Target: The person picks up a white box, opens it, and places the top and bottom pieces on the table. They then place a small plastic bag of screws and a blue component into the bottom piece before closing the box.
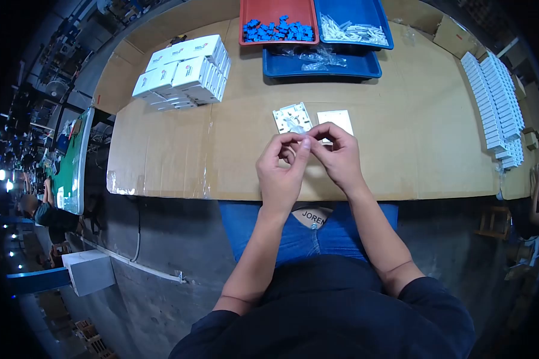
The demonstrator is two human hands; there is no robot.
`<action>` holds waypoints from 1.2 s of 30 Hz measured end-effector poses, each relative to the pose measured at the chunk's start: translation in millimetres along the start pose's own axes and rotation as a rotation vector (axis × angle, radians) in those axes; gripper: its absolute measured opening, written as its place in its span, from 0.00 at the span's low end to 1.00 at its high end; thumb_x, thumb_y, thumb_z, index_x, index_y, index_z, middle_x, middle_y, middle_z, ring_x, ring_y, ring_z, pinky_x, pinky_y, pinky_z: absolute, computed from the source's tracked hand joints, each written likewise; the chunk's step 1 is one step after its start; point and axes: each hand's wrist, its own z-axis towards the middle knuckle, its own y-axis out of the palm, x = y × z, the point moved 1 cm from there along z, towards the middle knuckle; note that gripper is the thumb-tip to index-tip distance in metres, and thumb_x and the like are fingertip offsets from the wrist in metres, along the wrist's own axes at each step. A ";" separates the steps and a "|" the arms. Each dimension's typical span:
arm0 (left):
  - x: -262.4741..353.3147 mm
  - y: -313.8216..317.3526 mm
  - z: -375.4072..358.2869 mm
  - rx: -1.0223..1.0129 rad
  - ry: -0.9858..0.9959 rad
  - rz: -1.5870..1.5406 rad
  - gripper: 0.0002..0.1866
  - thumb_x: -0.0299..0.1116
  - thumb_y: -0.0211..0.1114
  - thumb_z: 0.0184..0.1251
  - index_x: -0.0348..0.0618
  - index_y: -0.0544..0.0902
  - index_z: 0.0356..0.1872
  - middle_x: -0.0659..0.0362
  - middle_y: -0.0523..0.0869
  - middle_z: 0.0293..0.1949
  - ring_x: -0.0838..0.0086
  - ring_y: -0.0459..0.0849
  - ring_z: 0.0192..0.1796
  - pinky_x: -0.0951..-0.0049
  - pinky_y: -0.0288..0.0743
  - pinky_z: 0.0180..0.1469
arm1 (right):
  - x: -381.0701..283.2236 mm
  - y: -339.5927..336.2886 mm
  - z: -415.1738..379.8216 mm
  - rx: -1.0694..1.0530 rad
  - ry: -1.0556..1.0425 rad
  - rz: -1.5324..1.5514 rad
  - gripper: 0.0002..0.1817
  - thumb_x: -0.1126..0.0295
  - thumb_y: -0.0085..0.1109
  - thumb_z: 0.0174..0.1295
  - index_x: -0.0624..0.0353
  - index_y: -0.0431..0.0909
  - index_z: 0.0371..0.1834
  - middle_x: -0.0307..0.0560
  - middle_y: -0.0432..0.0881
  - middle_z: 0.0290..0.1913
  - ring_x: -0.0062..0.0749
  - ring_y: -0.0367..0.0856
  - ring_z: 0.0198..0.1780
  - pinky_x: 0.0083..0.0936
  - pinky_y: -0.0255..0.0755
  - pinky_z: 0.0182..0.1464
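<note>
My left hand (281, 173) and my right hand (339, 158) meet over the cardboard-covered table, fingertips pinched together. Between the fingertips is a small clear or whitish piece, too small to make out. Just beyond them lies a white square housing (293, 113) with dark slots and openings, its near part overlapped by something translucent. To its right is a flat white square plate (338, 118), partly covered by my right hand.
Stacked white boxes (188, 73) stand at the left. At the back are a red tray (278, 42) of blue parts, a blue tray (356, 45) of white pieces and another blue tray (317, 73) with clear bags. Rows of white parts (494, 105) line the right; a person (54, 215) sits far left.
</note>
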 end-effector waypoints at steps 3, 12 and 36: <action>-2.4 3.4 1.3 0.039 -0.103 -0.059 0.07 0.26 0.73 0.73 0.37 0.85 0.46 0.67 0.84 0.35 0.91 0.73 0.33 0.86 0.65 0.32 | -7.1 3.5 -6.0 -0.007 -0.001 -0.032 0.05 0.76 0.70 0.69 0.63 0.85 0.44 0.38 0.86 0.41 0.16 0.84 0.43 0.13 0.80 0.39; -9.8 -11.4 0.9 0.013 -0.263 -0.167 0.07 0.27 0.73 0.73 0.36 0.88 0.46 0.69 0.85 0.33 0.93 0.73 0.29 0.88 0.64 0.29 | -7.8 -2.4 -4.3 -0.079 -0.024 -0.071 0.03 0.78 0.72 0.66 0.64 0.89 0.41 0.39 0.87 0.43 0.20 0.85 0.45 0.16 0.81 0.44; -39.6 1.0 -3.5 0.036 -0.422 -0.400 0.10 0.34 0.67 0.80 0.37 0.85 0.49 0.62 0.87 0.40 0.82 0.82 0.34 0.79 0.77 0.37 | -6.2 -5.2 -1.1 0.078 -0.301 -0.312 0.08 0.83 0.65 0.65 0.65 0.84 0.47 0.44 0.85 0.46 0.27 0.88 0.46 0.23 0.88 0.48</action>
